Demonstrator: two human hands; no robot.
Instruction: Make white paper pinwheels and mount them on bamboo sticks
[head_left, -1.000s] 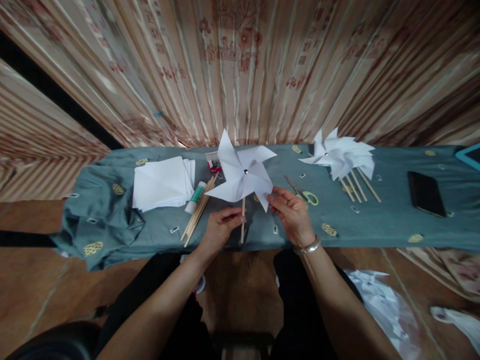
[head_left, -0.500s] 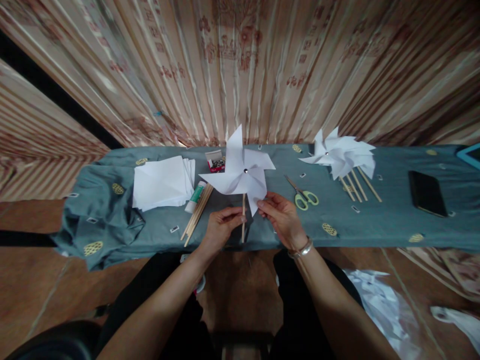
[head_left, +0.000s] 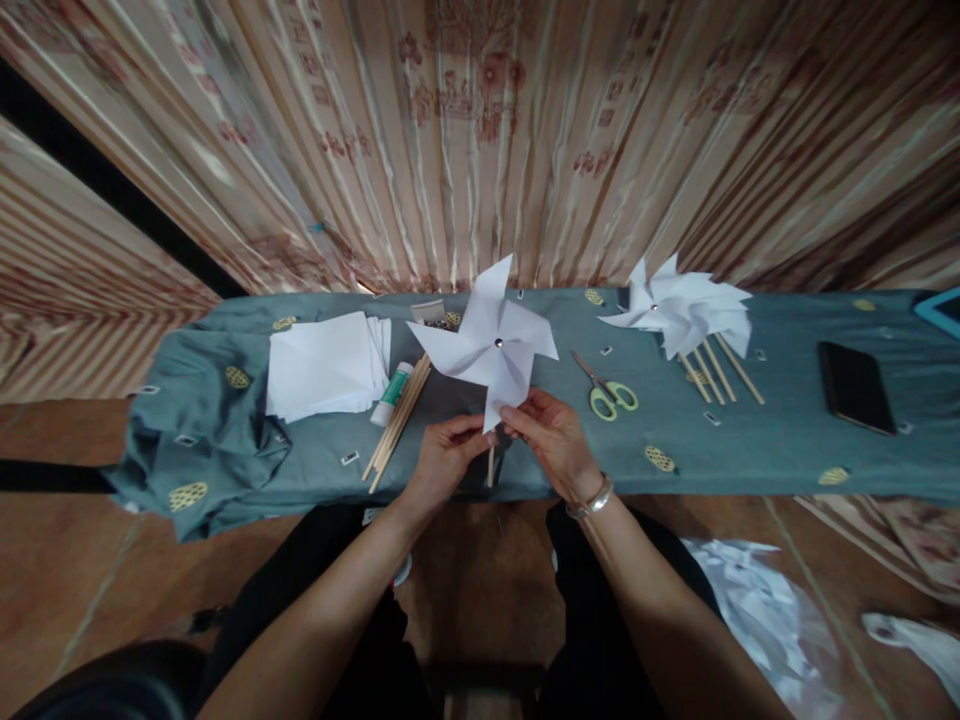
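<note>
A white paper pinwheel (head_left: 501,340) with a shiny pin at its centre faces me above the table. My left hand (head_left: 448,456) pinches its wooden stick, whose lower end shows below the fingers. With thumb and fingers closed, my right hand (head_left: 547,432) grips the lower blade near its tip. To the left lie a bundle of wooden sticks (head_left: 397,424), a glue stick (head_left: 392,393) and a small open box of pins (head_left: 430,314), partly hidden behind a blade. Scissors with green handles (head_left: 604,388) rest right of the pinwheel.
A stack of white paper sheets (head_left: 321,365) lies on the left of the cloth-covered table (head_left: 570,465). Several pinwheels (head_left: 686,308) are piled at the right, beside a black phone (head_left: 856,387). A plastic bag with white paper pieces (head_left: 765,610) sits on the floor. A curtain (head_left: 480,150) hangs behind.
The pinwheel's head has turned clockwise, its lower blade swinging left towards the stick. My right hand has moved left with that blade, close to my left hand, which stays on the stick.
</note>
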